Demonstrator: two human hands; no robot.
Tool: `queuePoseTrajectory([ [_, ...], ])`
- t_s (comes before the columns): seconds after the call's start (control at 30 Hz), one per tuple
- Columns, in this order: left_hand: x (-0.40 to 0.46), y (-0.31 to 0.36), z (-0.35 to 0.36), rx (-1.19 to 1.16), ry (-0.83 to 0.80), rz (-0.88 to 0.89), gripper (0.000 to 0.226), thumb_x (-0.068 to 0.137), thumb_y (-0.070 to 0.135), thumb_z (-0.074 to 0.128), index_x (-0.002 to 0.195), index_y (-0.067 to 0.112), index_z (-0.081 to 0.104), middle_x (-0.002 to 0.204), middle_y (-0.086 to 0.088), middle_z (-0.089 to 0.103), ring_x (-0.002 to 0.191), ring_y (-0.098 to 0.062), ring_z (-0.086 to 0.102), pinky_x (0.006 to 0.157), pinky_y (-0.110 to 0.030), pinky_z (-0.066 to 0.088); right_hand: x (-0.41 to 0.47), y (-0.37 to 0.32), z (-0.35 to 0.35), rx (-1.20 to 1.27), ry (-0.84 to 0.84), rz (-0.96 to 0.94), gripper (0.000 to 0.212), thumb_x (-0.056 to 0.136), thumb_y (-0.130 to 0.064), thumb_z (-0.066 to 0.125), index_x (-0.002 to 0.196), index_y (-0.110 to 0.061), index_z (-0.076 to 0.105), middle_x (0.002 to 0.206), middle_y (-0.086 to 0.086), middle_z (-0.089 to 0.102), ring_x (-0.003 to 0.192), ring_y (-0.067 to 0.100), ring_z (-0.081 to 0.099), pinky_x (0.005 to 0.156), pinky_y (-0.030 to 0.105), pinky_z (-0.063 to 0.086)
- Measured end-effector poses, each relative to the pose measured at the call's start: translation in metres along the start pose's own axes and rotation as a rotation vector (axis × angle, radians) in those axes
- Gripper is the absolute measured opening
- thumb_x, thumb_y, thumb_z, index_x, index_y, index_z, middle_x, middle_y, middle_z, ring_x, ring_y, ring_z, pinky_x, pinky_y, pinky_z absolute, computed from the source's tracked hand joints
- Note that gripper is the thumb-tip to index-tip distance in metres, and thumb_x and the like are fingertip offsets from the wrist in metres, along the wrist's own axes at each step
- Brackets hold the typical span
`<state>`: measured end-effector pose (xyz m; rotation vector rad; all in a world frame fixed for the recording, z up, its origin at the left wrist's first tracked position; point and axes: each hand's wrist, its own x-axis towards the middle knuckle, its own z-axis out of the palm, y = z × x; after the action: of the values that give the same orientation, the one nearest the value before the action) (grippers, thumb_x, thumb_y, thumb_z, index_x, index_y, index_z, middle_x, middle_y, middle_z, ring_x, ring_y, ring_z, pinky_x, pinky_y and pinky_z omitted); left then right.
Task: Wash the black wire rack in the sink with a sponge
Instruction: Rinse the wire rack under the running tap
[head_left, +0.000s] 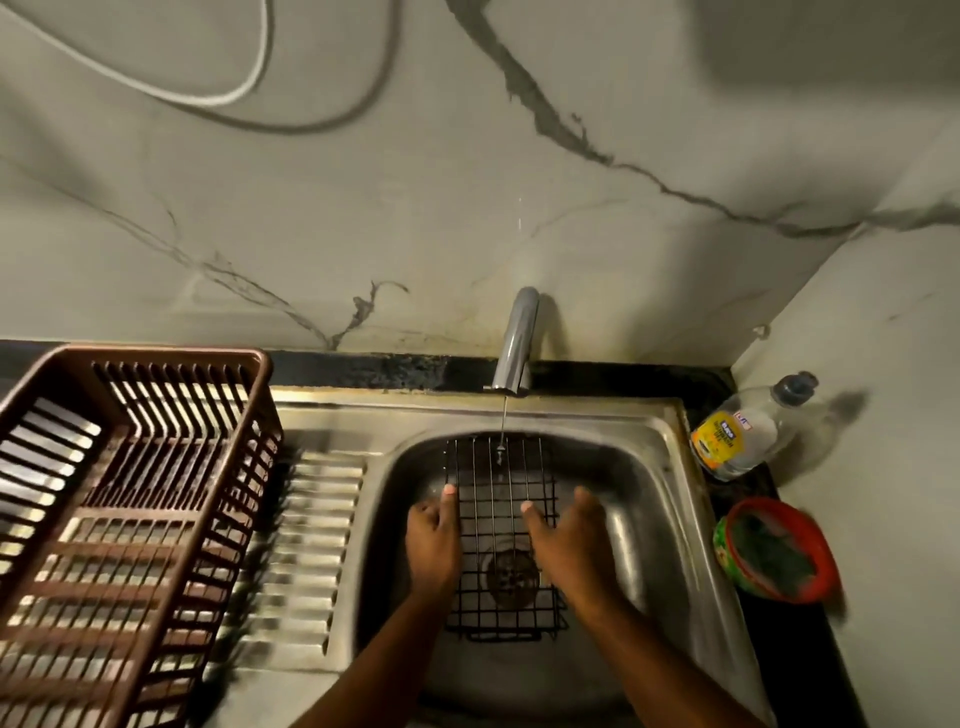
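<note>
The black wire rack (501, 499) lies in the steel sink (649, 467), over the drain. My left hand (434, 540) grips its left edge, thumb on top of the wires. My right hand (569, 540) holds the right side, thumb laid across the grid and fingers over the edge. A thin stream of water runs from the tap (517, 343) onto the rack's far end. A green sponge lies in a red bowl (779, 551) on the counter at the right.
A brown plastic dish basket (124, 509) stands on the ribbed steel drainboard (306, 540) at the left. A clear bottle of dish liquid (748, 428) with a yellow label lies tilted in the right corner. Marble-patterned walls close the back and right.
</note>
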<state>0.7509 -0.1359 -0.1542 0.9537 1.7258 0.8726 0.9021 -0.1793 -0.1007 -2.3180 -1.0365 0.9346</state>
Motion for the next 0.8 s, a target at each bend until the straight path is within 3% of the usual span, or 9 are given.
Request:
queuePoseTrajectory([
  [0.07, -0.01, 0.007, -0.001, -0.048, -0.003, 0.026, 0.059, 0.091, 0.068, 0.052, 0.106, 0.012, 0.065, 0.093, -0.01, 0.067, 0.079, -0.017, 0.063, 0.07, -0.035, 0.053, 0.007, -0.018, -0.008, -0.178, 0.171, -0.19, 0.085, 0.095, -0.059, 0.051, 0.158, -0.015, 0.015, 0.162, 0.011, 0.026, 0.143, 0.025, 0.037, 0.102, 0.029, 0.043],
  [0.17, -0.016, 0.011, 0.0, -0.043, -0.064, 0.125, 0.037, 0.091, 0.065, 0.057, 0.09, 0.031, 0.071, 0.108, 0.003, 0.066, 0.094, -0.018, 0.066, 0.086, -0.047, 0.057, 0.027, -0.051, -0.016, -0.411, 0.11, -0.382, 0.075, 0.099, -0.064, 0.029, 0.158, -0.019, 0.019, 0.166, 0.005, 0.018, 0.153, 0.024, 0.015, 0.123, 0.043, 0.019],
  [0.2, -0.017, 0.014, 0.0, -0.045, -0.093, 0.163, 0.031, 0.093, 0.059, 0.058, 0.086, 0.033, 0.074, 0.11, 0.008, 0.065, 0.094, -0.015, 0.066, 0.086, -0.045, 0.057, 0.034, -0.061, -0.018, -0.499, 0.073, -0.417, 0.072, 0.1, -0.064, 0.022, 0.157, -0.02, 0.025, 0.165, 0.004, 0.021, 0.153, 0.023, 0.014, 0.124, 0.045, 0.012],
  [0.27, -0.018, 0.022, -0.001, -0.048, -0.128, 0.209, 0.032, 0.093, 0.054, 0.058, 0.083, 0.032, 0.078, 0.109, 0.012, 0.066, 0.094, -0.008, 0.066, 0.084, -0.036, 0.057, 0.044, -0.079, -0.022, -0.617, 0.001, -0.451, 0.069, 0.101, -0.062, 0.014, 0.149, -0.021, 0.042, 0.157, 0.004, 0.04, 0.147, 0.023, 0.031, 0.123, 0.047, 0.013],
  [0.33, -0.016, 0.027, -0.004, -0.084, -0.139, 0.235, 0.039, 0.091, 0.052, 0.058, 0.081, 0.022, 0.08, 0.107, 0.012, 0.07, 0.094, -0.002, 0.066, 0.082, -0.029, 0.055, 0.048, -0.092, -0.025, -0.61, -0.086, -0.456, 0.066, 0.103, -0.06, 0.015, 0.138, -0.02, 0.054, 0.143, 0.007, 0.057, 0.133, 0.025, 0.049, 0.117, 0.045, 0.028],
  [0.4, -0.011, 0.029, -0.008, -0.082, -0.158, 0.277, 0.039, 0.093, 0.046, 0.059, 0.079, 0.016, 0.08, 0.106, 0.013, 0.071, 0.097, -0.003, 0.066, 0.084, -0.03, 0.056, 0.051, -0.103, -0.024, -0.542, -0.183, -0.448, 0.065, 0.103, -0.06, 0.019, 0.138, -0.018, 0.055, 0.141, 0.01, 0.057, 0.131, 0.027, 0.051, 0.113, 0.043, 0.036],
  [0.67, -0.004, 0.034, -0.011, -0.094, -0.145, 0.419, 0.033, 0.095, 0.026, 0.066, 0.072, 0.006, 0.077, 0.106, 0.013, 0.072, 0.103, -0.01, 0.068, 0.085, -0.032, 0.057, 0.067, -0.119, -0.033, -0.256, -0.461, -0.3, 0.071, 0.098, -0.07, 0.023, 0.154, -0.028, 0.033, 0.162, 0.002, 0.031, 0.148, 0.024, 0.029, 0.118, 0.047, 0.024],
  [0.8, 0.0, 0.038, -0.022, -0.154, -0.132, 0.439, 0.026, 0.095, 0.028, 0.065, 0.076, 0.019, 0.081, 0.111, 0.008, 0.072, 0.106, -0.014, 0.068, 0.086, -0.03, 0.056, 0.086, -0.094, -0.051, -0.241, -0.511, -0.175, 0.062, 0.101, -0.064, 0.023, 0.153, -0.031, 0.034, 0.161, 0.004, 0.032, 0.147, 0.024, 0.032, 0.121, 0.047, 0.023],
])
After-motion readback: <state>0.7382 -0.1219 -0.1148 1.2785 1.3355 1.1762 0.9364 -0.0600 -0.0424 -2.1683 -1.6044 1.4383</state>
